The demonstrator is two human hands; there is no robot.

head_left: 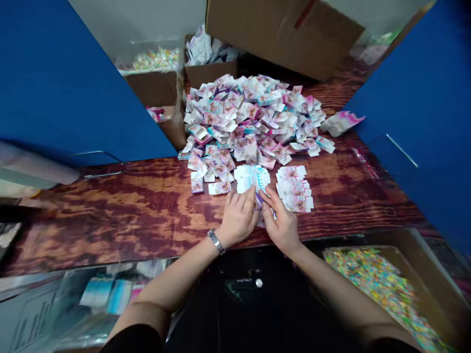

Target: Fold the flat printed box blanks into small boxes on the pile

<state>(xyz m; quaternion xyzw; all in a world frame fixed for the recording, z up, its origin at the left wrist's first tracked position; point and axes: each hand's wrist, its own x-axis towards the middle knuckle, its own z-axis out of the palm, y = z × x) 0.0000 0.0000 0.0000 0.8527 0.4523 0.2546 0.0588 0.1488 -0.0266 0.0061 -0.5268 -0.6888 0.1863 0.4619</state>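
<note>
A large heap of small pink-and-white printed paper packets [250, 115] covers the far part of the plywood table [110, 215]. My left hand [238, 216], with a metal wristwatch [216, 241] on its wrist, and my right hand [281, 221] meet at a fanned bunch of packets [252, 178]. Both hands seem to hold that bunch from either side, and their fingers hide its lower end. A neat, overlapping row of packets [294, 189] lies just beyond my right hand, not touching it.
Blue panels [69, 88] stand at both sides of the table. Cardboard boxes [209, 73] sit behind the heap, under a tilted large carton [283, 34]. Below the front edge, a box of multicoloured small pieces [382, 294] lies at the right, and a plastic bag with packets [106, 294] at the left.
</note>
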